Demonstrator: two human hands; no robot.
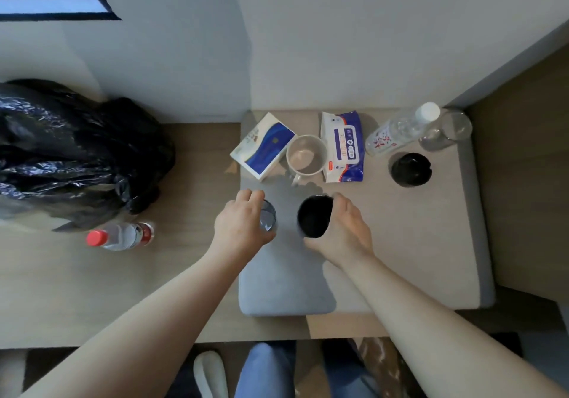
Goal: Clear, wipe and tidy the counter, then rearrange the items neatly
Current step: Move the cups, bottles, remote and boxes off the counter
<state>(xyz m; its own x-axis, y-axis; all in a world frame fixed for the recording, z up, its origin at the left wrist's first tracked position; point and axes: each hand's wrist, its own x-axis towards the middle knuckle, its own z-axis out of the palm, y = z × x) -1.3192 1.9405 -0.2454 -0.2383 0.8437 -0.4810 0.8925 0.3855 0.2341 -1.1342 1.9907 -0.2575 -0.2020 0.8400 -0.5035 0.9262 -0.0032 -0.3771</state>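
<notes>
One red-lettered bottle [397, 131], text unreadable

Two bare forearms [147, 311] reaching from the lower corners toward the frame's centre, left hand [241, 222] curled round a clear glass [268, 216], right hand [343, 228] gripping a black cup [314, 216], hands side by side

The left hand [243, 222] covers most of a glass [268, 217]; only its right rim shows. The right hand [345, 228] hides the right side of a cup [314, 216]. A black bag [70, 151] is cut off by the left edge. Print on the box [264, 147] and wipes pack [343, 148] is too small to read. Both forearms [138, 320] run off the bottom edge.
</notes>
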